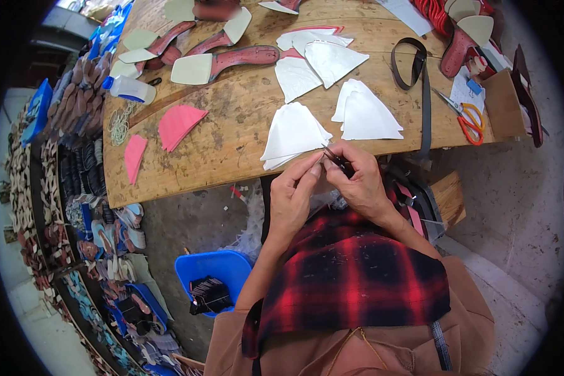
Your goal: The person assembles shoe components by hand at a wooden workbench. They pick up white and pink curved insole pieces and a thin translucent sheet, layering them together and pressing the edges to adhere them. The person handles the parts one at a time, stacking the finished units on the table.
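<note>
My left hand [296, 191] is closed in a pinch just off the table's front edge. What its thumb and finger hold is too small to make out. Close against it, my right hand [359, 182] grips a small black pointed tool [336, 160] that looks like thread snips, its tip by the left fingertips. Just beyond the hands lies a stack of white fan-shaped pieces [292, 133]. A second white stack [368, 114] is to its right, and more white pieces [333, 61] with reddish edges lie behind. Two pink stacks [179, 124] [135, 158] rest on the left.
The wooden table [232, 131] holds red shoe parts with pale flaps [244, 57] at the back. A bottle [131, 89] stands left; a black strap [425, 100] and orange-handled scissors [469, 122] lie right. Below are a blue basin [213, 266] and a black-rimmed container [429, 203]. Racks of shoes [100, 182] line the left.
</note>
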`<action>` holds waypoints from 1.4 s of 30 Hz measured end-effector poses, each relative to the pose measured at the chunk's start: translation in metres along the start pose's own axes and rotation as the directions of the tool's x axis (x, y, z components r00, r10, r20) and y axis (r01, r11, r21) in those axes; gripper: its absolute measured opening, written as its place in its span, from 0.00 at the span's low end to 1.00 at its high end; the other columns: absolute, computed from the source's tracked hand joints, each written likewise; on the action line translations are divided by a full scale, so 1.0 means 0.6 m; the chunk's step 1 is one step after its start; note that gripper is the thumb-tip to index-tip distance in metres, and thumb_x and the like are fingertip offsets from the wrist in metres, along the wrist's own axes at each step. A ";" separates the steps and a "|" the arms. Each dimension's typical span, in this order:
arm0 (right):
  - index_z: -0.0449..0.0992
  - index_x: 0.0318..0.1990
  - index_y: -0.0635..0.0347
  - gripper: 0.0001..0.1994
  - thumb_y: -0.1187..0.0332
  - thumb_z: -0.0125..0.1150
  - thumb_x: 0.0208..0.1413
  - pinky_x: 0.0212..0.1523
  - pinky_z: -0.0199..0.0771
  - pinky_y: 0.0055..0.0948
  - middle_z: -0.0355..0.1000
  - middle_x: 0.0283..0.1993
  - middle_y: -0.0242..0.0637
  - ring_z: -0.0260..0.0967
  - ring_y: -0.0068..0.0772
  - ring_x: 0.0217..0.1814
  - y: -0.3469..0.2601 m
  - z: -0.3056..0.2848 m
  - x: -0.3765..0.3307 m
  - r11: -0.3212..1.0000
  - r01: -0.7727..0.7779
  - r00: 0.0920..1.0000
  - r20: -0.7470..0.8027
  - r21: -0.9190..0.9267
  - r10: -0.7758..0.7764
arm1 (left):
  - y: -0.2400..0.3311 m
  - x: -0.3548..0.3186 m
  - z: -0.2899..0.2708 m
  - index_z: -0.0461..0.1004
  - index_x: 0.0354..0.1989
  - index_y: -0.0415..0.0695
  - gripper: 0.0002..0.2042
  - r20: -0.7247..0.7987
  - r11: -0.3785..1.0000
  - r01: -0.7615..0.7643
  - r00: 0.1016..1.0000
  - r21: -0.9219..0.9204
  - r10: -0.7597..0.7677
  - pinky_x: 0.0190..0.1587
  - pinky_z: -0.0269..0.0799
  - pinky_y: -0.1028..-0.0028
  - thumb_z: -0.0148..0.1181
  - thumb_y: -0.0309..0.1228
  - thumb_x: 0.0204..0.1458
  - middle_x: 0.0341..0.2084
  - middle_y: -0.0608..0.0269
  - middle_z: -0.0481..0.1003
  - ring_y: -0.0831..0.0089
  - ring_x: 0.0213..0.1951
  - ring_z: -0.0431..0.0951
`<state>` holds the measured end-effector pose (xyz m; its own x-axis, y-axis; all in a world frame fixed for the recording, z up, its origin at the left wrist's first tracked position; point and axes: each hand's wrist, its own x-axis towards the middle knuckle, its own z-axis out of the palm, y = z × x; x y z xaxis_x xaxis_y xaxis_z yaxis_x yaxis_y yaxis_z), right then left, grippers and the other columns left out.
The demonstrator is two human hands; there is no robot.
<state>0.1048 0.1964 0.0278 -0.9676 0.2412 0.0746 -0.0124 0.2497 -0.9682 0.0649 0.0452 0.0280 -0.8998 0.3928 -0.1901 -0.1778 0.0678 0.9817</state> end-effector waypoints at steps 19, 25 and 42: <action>0.71 0.37 0.64 0.08 0.70 0.62 0.56 0.30 0.69 0.30 0.68 0.28 0.34 0.67 0.20 0.30 0.013 0.006 0.006 0.818 -0.388 0.921 0.138 0.426 0.365 | -0.020 0.006 0.019 0.78 0.43 0.33 0.09 -0.119 0.996 -0.064 0.991 -0.055 0.057 0.38 0.70 0.82 0.58 0.25 0.58 0.35 0.65 0.79 0.82 0.34 0.75; 0.70 0.32 0.64 0.08 0.71 0.63 0.54 0.25 0.65 0.29 0.69 0.25 0.35 0.66 0.23 0.25 0.038 0.028 -0.024 0.998 0.059 0.995 -0.087 0.035 -0.056 | -0.031 0.019 0.001 0.74 0.46 0.35 0.09 -0.059 0.827 0.073 0.990 -0.558 -0.128 0.46 0.73 0.77 0.52 0.25 0.61 0.43 0.56 0.79 0.77 0.41 0.77; 0.70 0.28 0.66 0.13 0.66 0.59 0.59 0.22 0.64 0.28 0.67 0.18 0.37 0.64 0.22 0.19 0.059 0.016 -0.044 0.973 -0.183 0.978 -0.074 0.138 0.194 | -0.016 0.015 -0.024 0.78 0.44 0.34 0.09 -0.212 0.936 -0.238 0.932 0.258 0.295 0.36 0.70 0.79 0.58 0.28 0.61 0.32 0.62 0.79 0.82 0.33 0.75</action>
<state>0.1272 0.1897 -0.0105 -0.9304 0.3535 -0.0971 0.1297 0.0695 -0.9891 0.0527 0.0349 0.0170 -0.9752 0.1913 0.1109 0.1504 0.2062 0.9669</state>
